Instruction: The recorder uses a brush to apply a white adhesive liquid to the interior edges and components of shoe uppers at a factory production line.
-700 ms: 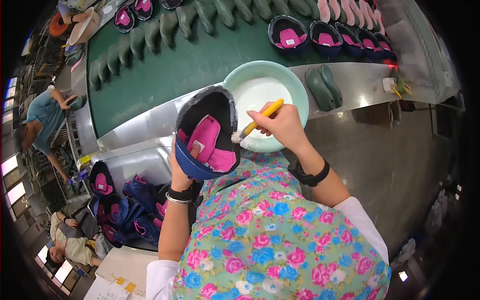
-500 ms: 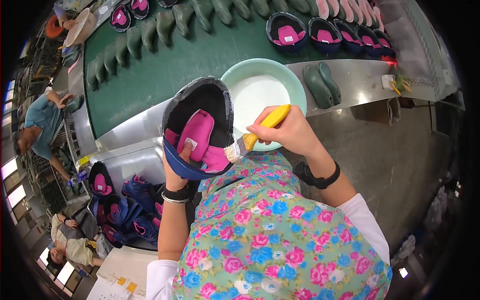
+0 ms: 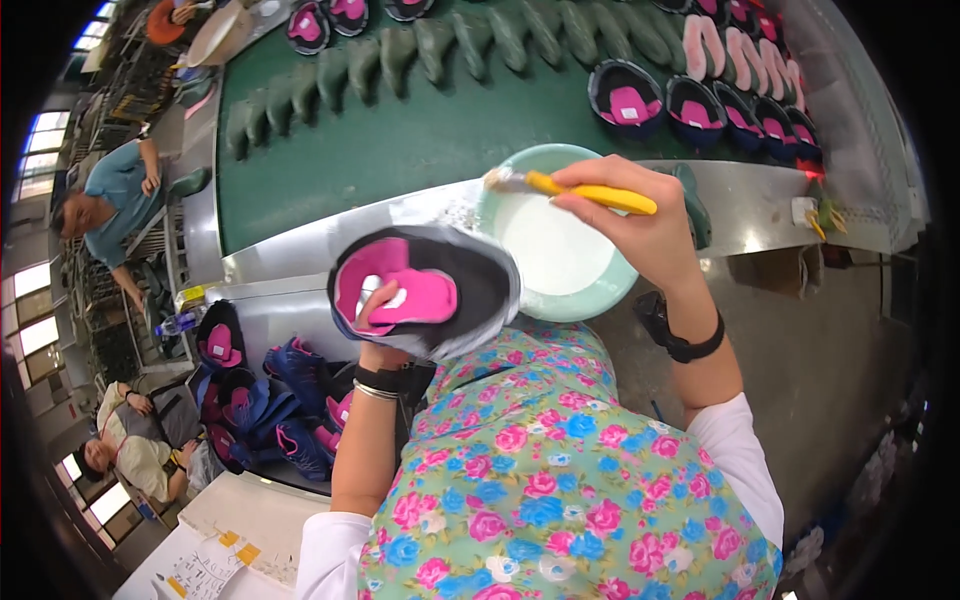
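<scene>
Pink-lined upper point(image 3: 420, 290) sits at frame centre, left hand point(image 3: 385, 310) gripping inside it; right hand point(image 3: 640, 225) pinches brush point(image 3: 575, 187) over bowl point(image 3: 560, 240), upper middle; better load glue lightly, I think

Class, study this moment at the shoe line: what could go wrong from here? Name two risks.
1. The yellow-handled brush in the right hand hangs over the pale green basin of white liquid; drips might land on the metal ledge.
2. The left hand alone holds the dark shoe upper with pink lining; it could slip.
</scene>
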Demonstrator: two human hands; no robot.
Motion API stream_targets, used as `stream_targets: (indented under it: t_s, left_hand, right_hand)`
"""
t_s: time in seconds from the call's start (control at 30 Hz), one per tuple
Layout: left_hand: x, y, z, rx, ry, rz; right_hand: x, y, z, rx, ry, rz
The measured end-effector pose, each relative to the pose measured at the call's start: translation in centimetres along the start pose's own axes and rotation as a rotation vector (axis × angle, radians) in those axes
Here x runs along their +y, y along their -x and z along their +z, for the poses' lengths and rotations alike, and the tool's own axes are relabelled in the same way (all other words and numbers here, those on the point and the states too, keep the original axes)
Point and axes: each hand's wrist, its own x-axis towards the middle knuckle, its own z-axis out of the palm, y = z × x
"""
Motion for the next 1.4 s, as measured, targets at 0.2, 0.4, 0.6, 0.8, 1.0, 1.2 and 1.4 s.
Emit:
stream_targets:
  t_s: [0.2, 0.4, 0.6, 0.8, 1.0, 1.2, 1.4]
  left_hand:
    - [-3.6, -2.0, -4.6, -0.275, -0.391, 0.016]
    - [-1.6, 0.2, 3.9, -0.275, -0.588, 0.077]
    - [-2.8, -1.2, -0.2, -0.481, -0.141, -0.200]
    - [-1.4, -1.8, 4.9, -0.186, -0.275, -0.046]
    - [0.0, -6.8, 12.8, -0.340, -0.823, 0.554]
    - [1.2, -12.4, 13.0, -0.320, -0.769, 0.448]
    - [9.2, -0.4, -7.3, 0.539, -0.851, 0.350]
  right_hand:
    - [-3.9, -2.2, 6.3, -0.568, -0.453, -0.149]
    - [0.5, -3.5, 7.5, -0.447, -0.218, 0.014]
    - [1.8, -0.3, 2.1, -0.358, 0.231, 0.260]
    - [-0.2, -0.9, -1.7, -0.144, -0.148, 0.347]
    - [0.0, -3.5, 0.2, -0.372, 0.106, 0.037]
    - [8.4, -8.1, -0.6, -0.360, 0.352, 0.036]
    - [25.9, -9.4, -0.9, -0.442, 0.689, 0.090]
